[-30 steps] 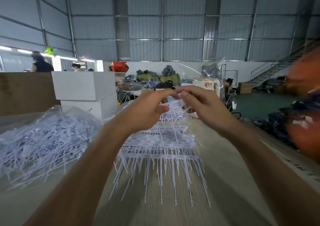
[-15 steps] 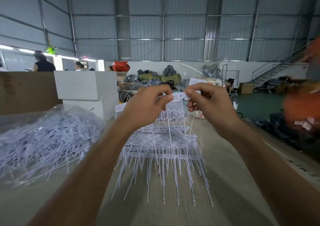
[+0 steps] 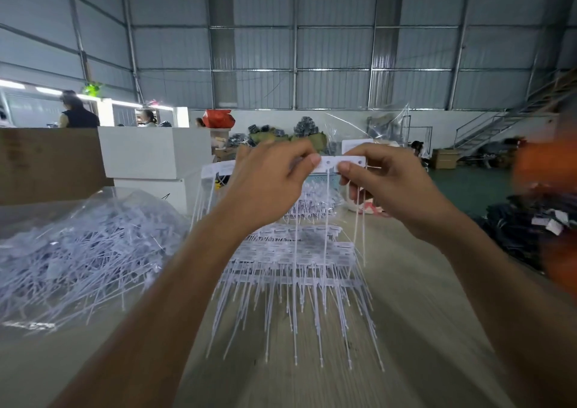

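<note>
On the near, pale wooden worktop (image 3: 312, 382), rows of white plastic ties (image 3: 293, 260) lie with their tails pointing toward the viewer. A clear bag of loose ties (image 3: 78, 251) sits just to their left. Above the rows and off the worktop, the left grip (image 3: 268, 185) and right grip (image 3: 390, 189) each pinch a white tie strip (image 3: 342, 160) between thumb and forefinger, and its thin tails hang down. Printing on the ties is too small to read. Farther back stand white boxes (image 3: 150, 151) and a red bag (image 3: 217, 118).
</note>
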### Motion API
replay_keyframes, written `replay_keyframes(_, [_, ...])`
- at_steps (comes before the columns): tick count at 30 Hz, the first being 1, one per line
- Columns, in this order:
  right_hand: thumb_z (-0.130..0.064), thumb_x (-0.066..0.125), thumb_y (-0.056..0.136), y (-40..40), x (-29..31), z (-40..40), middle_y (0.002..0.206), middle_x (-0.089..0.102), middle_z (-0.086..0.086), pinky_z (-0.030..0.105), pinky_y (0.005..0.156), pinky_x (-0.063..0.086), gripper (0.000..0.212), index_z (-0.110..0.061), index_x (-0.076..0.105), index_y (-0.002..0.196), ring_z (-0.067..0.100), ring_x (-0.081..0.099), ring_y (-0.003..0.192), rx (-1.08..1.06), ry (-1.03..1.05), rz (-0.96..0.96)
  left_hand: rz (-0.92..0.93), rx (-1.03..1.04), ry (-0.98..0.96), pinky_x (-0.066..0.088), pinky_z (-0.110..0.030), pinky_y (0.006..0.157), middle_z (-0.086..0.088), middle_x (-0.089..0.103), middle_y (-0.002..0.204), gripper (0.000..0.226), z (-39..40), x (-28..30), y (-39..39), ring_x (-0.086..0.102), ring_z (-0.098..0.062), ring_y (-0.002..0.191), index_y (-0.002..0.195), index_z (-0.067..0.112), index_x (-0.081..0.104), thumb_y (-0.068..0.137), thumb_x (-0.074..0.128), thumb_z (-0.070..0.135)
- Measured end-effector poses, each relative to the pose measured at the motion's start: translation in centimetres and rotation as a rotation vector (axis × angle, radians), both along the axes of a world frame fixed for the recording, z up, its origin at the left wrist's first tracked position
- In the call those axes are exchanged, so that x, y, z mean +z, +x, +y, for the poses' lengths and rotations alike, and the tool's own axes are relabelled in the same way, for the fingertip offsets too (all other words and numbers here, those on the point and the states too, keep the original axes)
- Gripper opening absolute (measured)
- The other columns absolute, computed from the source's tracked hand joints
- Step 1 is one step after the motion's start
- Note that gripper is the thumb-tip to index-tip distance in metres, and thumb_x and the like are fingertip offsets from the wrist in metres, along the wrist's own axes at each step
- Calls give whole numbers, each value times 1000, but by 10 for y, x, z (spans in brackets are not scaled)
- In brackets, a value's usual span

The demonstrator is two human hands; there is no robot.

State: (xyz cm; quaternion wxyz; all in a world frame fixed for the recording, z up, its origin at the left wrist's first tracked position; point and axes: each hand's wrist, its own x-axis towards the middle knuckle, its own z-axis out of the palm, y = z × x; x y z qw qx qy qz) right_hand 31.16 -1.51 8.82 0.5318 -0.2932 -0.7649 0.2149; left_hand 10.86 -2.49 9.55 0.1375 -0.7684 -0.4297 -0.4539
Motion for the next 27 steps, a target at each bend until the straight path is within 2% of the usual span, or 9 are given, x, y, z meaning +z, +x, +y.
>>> replay_keyframes(4, [-8,60,98,-7,-3,-2,75,65,9,26,55,51,13,2,67,96,14,59,58,77,-60,9,-34,-5,-27,42,-44,90,2,63,70,26,-1,-1,-1,58,-20,73,83,21,59,104,49,33])
replay_keyframes(7, [-9,59,99,-10,-5,-1,74,64,11,28,55,50,14,1,67,94,17,59,59,103,-58,-4,-69,-36,-100,45,-39,79,-2,68,72,28,1,1,-2,59,-18,67,82,18,60,104,49,32])
replay_keyframes(12, [-13,63,98,-18,-7,4,73,68,13,28,55,54,13,-4,72,95,18,66,57,-22,86,-94,-177,-77,-157,33,-28,55,-3,58,62,35,0,6,-1,43,-5,49,73,15,60,103,51,29])
replay_keyframes(15, [-20,65,98,-23,-10,7,67,67,1,26,60,54,15,-8,72,96,7,65,57,-188,264,-186,-211,-82,-180,29,-27,55,3,53,58,37,0,6,-3,41,-1,46,69,15,59,103,51,26])
replay_keyframes(17, [-23,65,98,-24,-10,7,67,64,-7,21,62,50,16,-10,73,97,5,64,60,-267,395,-211,-245,-112,-203,31,-28,56,-8,58,62,36,0,8,-4,40,-1,44,74,6,61,103,51,24])
replay_keyframes(19, [-25,64,99,-24,-10,7,70,62,-3,28,64,49,18,-9,72,98,10,61,63,-331,526,-235,-286,-150,-220,33,-28,56,-22,62,71,37,-1,9,-5,42,1,44,77,-1,60,104,50,22])
replay_keyframes(21, [-25,63,99,-23,-11,9,74,62,2,38,63,48,19,-8,71,98,17,58,64,-380,618,-253,-307,-172,-236,35,-28,57,-20,59,68,38,-1,10,-5,47,3,46,76,-2,58,104,50,21])
replay_keyframes(23, [-22,64,99,-23,-14,10,74,59,2,37,60,45,18,-6,70,95,17,53,64,-422,693,-261,-309,-187,-261,40,-29,62,-10,60,66,36,0,9,-5,51,-1,51,78,-2,60,104,50,21])
replay_keyframes(27, [-19,62,100,-21,-20,10,77,53,-3,33,56,41,18,-4,69,93,14,46,67,-499,786,-283,-300,-210,-289,43,-24,64,-22,56,71,36,0,7,-2,56,7,54,78,-4,59,104,50,20])
